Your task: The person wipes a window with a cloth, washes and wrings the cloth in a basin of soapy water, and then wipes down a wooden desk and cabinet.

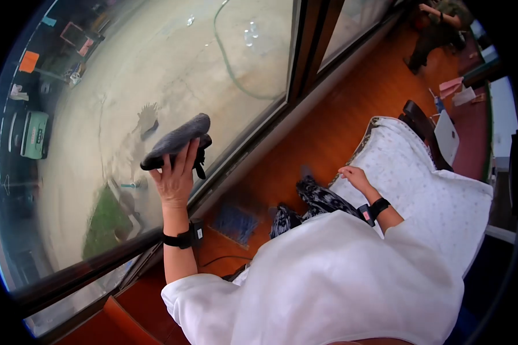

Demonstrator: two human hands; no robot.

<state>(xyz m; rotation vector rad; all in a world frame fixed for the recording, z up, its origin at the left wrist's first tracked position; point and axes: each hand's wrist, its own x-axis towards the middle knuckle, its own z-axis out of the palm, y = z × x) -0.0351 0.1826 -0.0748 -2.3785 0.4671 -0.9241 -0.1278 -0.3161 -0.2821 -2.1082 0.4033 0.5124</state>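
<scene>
My left hand [175, 183] is raised against the large window pane [172, 63]. Its fingers press a folded dark grey cloth [181, 138] to the glass, and a black end of the cloth hangs down beside the fingers. The cloth hides the fingertips in part. Lower and to the right, my right hand [355, 177] hovers by the edge of a white patterned cover [420, 190]. Its fingers are curled in, with nothing visible in them. Both wrists wear black straps with a small device.
The dark window frame [253, 146] runs diagonally beside me. A blue mat [234, 224] lies on the wooden floor [351, 109]. At the far right stand a dark chair [423, 135] and a red-topped table [475, 126]. Another person [437, 34] is at the upper right.
</scene>
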